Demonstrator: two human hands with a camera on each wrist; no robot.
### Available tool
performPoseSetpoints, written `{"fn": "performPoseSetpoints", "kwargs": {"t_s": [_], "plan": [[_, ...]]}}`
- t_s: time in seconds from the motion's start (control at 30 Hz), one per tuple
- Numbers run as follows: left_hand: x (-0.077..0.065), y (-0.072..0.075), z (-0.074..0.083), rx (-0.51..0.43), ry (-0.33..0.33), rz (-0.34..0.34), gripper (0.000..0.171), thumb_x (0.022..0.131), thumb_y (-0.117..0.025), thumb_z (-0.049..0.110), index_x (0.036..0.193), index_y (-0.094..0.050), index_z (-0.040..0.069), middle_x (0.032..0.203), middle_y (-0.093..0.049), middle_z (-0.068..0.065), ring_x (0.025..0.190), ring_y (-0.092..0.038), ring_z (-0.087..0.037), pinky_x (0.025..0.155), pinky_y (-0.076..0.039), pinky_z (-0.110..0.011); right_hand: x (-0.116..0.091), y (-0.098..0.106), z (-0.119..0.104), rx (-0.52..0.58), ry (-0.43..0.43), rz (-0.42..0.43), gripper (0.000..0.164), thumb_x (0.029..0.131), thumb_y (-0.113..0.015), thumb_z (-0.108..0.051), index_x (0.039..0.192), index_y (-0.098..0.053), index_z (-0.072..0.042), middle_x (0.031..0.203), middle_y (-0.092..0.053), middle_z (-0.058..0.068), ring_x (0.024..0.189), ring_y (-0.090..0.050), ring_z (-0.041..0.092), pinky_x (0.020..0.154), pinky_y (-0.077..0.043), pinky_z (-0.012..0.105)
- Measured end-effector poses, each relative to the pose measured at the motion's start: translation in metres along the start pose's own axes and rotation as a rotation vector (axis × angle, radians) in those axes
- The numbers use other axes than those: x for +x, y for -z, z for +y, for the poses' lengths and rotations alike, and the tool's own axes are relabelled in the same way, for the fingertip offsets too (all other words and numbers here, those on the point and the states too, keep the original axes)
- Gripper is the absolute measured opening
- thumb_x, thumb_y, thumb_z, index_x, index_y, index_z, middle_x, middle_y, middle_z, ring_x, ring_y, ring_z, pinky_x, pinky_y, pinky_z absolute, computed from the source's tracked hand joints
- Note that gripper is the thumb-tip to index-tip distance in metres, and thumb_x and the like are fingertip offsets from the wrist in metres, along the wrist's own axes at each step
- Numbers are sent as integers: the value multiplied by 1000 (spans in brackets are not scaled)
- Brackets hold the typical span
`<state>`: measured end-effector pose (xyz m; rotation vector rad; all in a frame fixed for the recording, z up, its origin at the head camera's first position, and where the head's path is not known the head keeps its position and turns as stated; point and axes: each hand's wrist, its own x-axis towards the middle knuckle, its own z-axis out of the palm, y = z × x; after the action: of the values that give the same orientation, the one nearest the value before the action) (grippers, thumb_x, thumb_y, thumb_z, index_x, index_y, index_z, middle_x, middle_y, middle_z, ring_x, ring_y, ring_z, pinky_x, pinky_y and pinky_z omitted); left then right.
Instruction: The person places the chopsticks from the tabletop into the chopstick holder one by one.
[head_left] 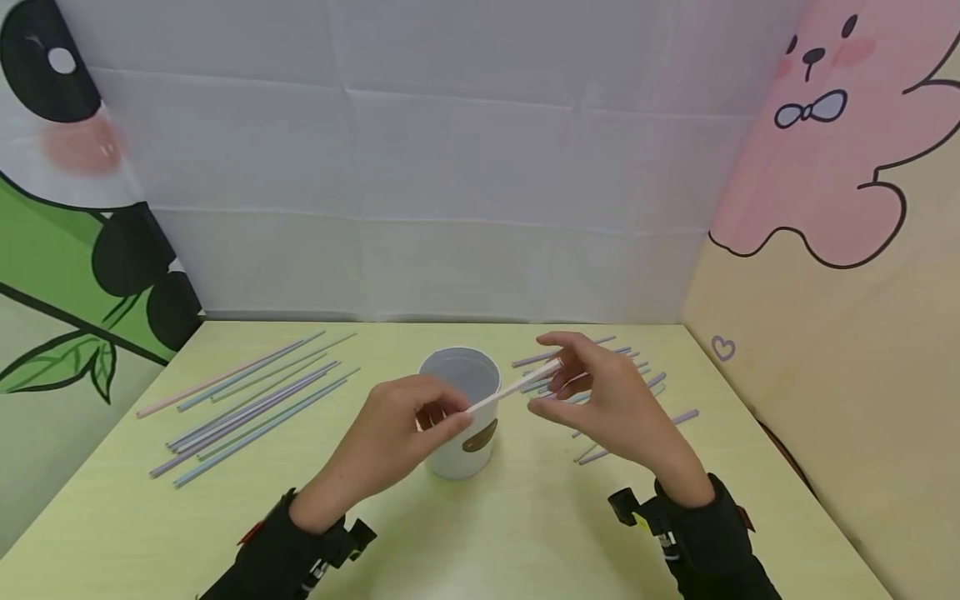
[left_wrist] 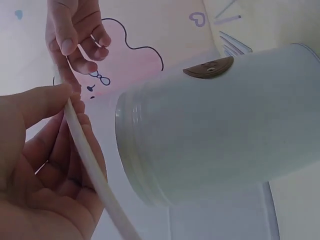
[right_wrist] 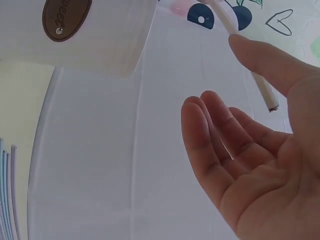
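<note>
Between thumb and fingers, my left hand (head_left: 393,429) pinches a pale pinkish-white straw (head_left: 517,386) near one end. The straw slants up to the right, past the front of a white cup (head_left: 457,454) with a brown oval label. My right hand (head_left: 618,404) is held around the straw's far end, its thumb and fingers spread apart. In the right wrist view, the straw (right_wrist: 265,92) passes behind the thumb, and a gap shows between thumb and fingertips. The left wrist view shows the straw (left_wrist: 95,167) crossing in front of the left palm, beside the cup (left_wrist: 220,125).
Several pastel straws (head_left: 267,427) lie slantwise on the left side of the pale table (head_left: 390,533). More straws (head_left: 686,416) lie on the right, partly hidden by the right hand. A white cloth (head_left: 450,167) hangs behind the table, and a printed wall (head_left: 825,333) borders the right.
</note>
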<state>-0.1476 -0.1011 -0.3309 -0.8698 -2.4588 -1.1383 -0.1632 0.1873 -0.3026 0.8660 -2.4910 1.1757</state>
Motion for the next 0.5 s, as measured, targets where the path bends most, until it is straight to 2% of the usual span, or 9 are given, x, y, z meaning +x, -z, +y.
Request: {"fn": "performPoseSetpoints", "kwargs": {"t_s": [0.13, 0.3, 0.5], "plan": [[4, 6, 3, -96, 42, 82, 11, 95, -82, 17, 104, -78, 22, 91, -72, 14, 75, -67, -4, 69, -59, -27, 4, -6, 6, 47, -22, -1, 74, 82, -93, -11, 147, -57, -14, 117, -72, -2, 103, -73, 17, 93, -60, 32], [12, 18, 8, -207, 75, 220, 13, 97, -80, 15, 110, -77, 15, 98, -75, 6, 83, -71, -11, 75, -59, -27, 10, -26, 23, 179, -88, -15, 86, 85, -92, -15, 157, -47, -18, 141, -64, 1, 128, -64, 20, 108, -53, 35], [33, 35, 13, -403, 137, 313, 20, 102, -73, 17, 119, -72, 7, 110, -73, -4, 98, -69, -17, 87, -56, -23, 12, -51, 40, 326, -148, -35, 96, 86, -91, -13, 164, -35, -16, 158, -50, 7, 145, -51, 29, 118, -45, 46]]}}
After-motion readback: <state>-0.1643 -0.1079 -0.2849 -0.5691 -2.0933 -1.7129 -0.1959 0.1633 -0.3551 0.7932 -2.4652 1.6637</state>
